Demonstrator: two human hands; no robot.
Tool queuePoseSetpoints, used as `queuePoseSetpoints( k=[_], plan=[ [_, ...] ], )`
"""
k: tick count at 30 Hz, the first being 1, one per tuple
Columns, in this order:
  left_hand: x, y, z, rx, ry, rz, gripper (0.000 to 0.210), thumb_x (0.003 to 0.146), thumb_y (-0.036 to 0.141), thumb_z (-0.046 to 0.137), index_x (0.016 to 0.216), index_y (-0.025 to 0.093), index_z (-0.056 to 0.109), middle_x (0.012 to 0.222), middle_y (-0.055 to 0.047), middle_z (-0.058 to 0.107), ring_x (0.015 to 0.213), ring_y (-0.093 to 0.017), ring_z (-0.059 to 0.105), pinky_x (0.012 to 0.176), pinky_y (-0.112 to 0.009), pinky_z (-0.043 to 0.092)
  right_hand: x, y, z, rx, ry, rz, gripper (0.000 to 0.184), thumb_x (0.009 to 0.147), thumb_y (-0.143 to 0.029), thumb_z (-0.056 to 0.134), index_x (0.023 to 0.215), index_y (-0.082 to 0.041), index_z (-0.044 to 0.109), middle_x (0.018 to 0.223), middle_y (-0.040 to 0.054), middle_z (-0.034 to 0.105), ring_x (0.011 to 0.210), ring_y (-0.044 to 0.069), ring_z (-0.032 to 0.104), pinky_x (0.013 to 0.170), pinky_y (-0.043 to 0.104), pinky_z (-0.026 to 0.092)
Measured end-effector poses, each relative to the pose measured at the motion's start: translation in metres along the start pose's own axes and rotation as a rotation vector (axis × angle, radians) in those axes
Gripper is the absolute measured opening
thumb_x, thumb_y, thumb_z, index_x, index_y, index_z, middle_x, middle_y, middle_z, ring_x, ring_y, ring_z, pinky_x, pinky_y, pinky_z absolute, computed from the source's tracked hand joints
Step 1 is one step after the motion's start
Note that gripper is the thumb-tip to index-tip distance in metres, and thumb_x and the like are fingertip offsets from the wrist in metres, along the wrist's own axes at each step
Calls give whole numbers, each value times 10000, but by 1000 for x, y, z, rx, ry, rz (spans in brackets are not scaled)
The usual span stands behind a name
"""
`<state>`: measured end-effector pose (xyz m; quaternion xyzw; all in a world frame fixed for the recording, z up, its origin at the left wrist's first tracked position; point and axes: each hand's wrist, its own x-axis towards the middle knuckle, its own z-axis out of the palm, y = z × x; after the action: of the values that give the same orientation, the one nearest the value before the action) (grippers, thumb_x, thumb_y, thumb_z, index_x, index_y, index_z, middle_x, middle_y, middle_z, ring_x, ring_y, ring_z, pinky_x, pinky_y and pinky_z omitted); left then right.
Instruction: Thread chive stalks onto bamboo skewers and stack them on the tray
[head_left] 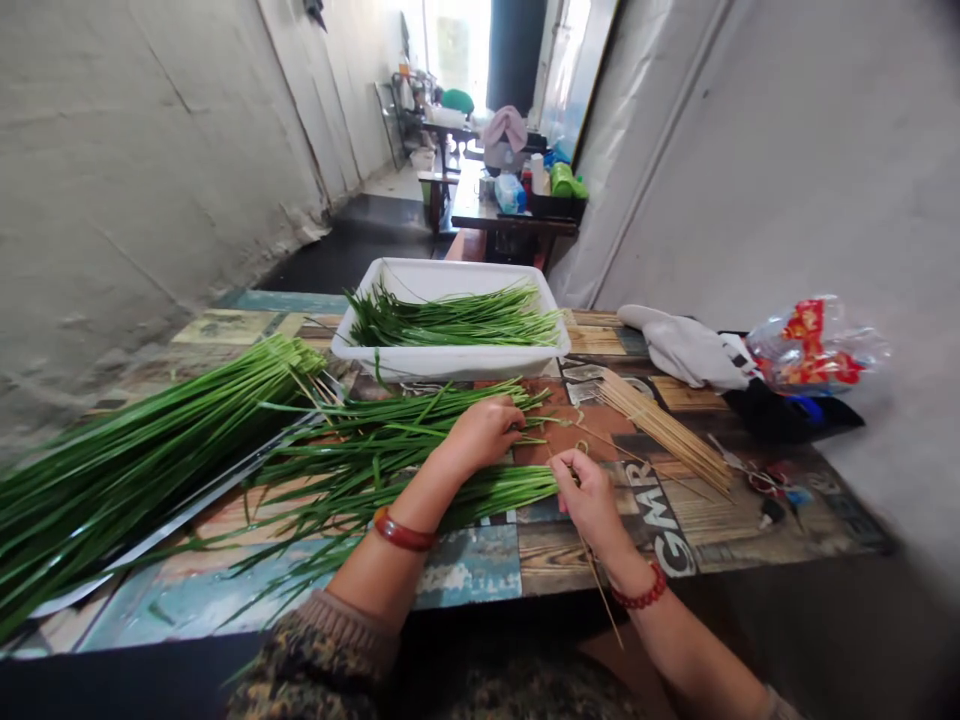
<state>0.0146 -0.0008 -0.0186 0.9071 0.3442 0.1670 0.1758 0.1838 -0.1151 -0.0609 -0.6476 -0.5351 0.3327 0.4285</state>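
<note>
Neighbouring green stalks [514, 488]: tub [457, 362], skewers [664, 432].

It seems a small eatery, with a plank-patterned table [472, 572], skewers [664, 430] and a cluttered table [472, 208] beyond.

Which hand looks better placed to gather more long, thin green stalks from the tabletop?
The left hand, probably: it is right at the long, thin green stalks, while the right hand seems occupied, pinching a nearer bunch's pale ends.

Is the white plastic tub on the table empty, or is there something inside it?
Not empty: green stalks lie inside the white tub, with its bare inner wall showing behind them.
</note>
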Motion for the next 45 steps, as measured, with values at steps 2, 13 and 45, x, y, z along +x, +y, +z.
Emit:
queuePoseSetpoints(
  k=[2, 13, 45],
  plan=[
    [1, 2, 3, 77, 3, 33, 142, 813, 175, 593, 888, 171, 713, 894, -76, 644, 862, -196, 599, 774, -282, 468, -5, 3, 3, -10, 49, -21, 333, 894, -487, 482, 769, -195, 582, 475, -57, 476, 389, 115, 482, 436, 229, 354],
    [0, 6, 11, 363, 5, 152, 255, 870, 188, 495, 770, 120, 719, 882, -151, 620, 908, -269, 568, 793, -374, 451, -2, 6, 16, -26, 192, -48, 304, 885, -450, 495, 748, -192, 581, 444, -72, 456, 389, 106, 465, 469, 225, 370],
    [0, -6, -10, -692, 356, -249, 187, 804, 262, 577, 770, 124, 698, 647, -2, 634, 575, -94, 517, 542, -187, 404, 71, -30, 17, 252, -131, -207, 286, 859, -408, 583, 964, -167, 697, 836, 36, 705, 423, 66, 558, 396, 182, 438]
  ],
)
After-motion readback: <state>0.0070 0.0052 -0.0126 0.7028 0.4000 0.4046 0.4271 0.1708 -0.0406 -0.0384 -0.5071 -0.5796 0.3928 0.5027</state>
